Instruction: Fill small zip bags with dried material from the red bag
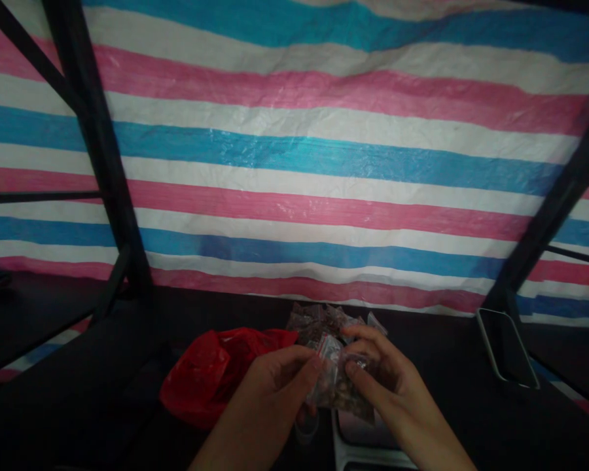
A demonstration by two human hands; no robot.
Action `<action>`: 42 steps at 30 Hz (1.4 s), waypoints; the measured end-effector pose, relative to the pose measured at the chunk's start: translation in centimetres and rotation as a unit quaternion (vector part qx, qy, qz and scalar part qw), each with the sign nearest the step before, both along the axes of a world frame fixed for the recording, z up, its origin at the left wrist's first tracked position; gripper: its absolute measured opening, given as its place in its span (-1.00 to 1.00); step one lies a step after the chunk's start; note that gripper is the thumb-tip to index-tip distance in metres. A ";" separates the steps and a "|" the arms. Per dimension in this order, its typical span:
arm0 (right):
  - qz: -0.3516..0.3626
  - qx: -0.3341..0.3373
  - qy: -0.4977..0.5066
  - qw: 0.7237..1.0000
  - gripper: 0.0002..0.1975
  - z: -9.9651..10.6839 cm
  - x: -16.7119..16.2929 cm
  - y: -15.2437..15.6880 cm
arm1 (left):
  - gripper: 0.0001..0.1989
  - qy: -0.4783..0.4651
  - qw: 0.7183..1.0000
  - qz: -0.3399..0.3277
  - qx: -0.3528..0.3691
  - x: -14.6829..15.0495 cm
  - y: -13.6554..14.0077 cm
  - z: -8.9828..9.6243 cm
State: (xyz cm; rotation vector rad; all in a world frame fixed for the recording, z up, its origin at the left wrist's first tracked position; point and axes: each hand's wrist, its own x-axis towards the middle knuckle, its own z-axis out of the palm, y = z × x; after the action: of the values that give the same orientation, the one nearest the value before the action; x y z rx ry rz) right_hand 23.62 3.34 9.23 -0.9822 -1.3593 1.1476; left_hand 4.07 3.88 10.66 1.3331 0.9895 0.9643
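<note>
Small clear plastic packet [338, 383], brownish contents: pinched between left hand [275, 383] and right hand [383, 373], near tabletop's [446, 366] front edge. Step: handling single packet. Red plastic bag [216, 373] just left; more packets [324, 322] behind.

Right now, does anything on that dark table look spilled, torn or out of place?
Nothing stands out. Both hands, left and right, hold a small clear packet; more packets lie heaped behind, beside a crumpled red bag.

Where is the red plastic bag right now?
In the head view the red bag lies on the dark table, low and left of centre, just left of the left hand and the small clear packets both hands hold.
</note>
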 end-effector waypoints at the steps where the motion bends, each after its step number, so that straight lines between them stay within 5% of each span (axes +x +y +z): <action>1: -0.001 0.002 0.003 1.000 -0.55 -0.1 0.0 0.1 | -0.60 -0.008 1.000 -0.007 -0.001 -0.1 0.1 -0.1; 6: -0.039 0.016 -0.006 0.999 -0.52 -0.7 -0.3 0.5 | -0.70 -0.060 0.998 -0.011 -0.017 -0.6 0.6 -0.3; 11: -0.196 0.101 -0.139 0.965 -0.62 0.4 -1.7 0.4 | -0.73 -0.078 0.996 0.052 -0.013 -0.2 0.8 -0.2; 17: -0.011 -0.027 -0.099 0.995 -0.58 2.7 -3.8 -1.5 | -0.81 -0.059 0.995 0.079 0.019 0.6 0.0 1.1; 24: -0.013 -0.079 -0.048 0.996 -0.50 2.8 -3.3 -1.1 | -0.71 0.021 0.998 0.049 -0.016 0.7 -0.3 1.5; 33: 0.060 -0.049 -0.031 0.996 -0.59 2.7 -3.3 -1.0 | -0.56 -0.040 0.998 -0.043 -0.008 0.6 0.4 -1.1; 42: -0.098 -0.001 -0.279 0.955 -0.80 1.8 -4.6 -1.4 | -0.90 0.173 0.971 0.145 0.079 1.7 -1.8 -1.8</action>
State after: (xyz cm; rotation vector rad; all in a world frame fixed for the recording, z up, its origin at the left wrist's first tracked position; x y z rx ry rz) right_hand 19.05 1.91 11.00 -1.4815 -1.6488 0.7437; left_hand 5.72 2.08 8.90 1.5528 1.4283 1.0654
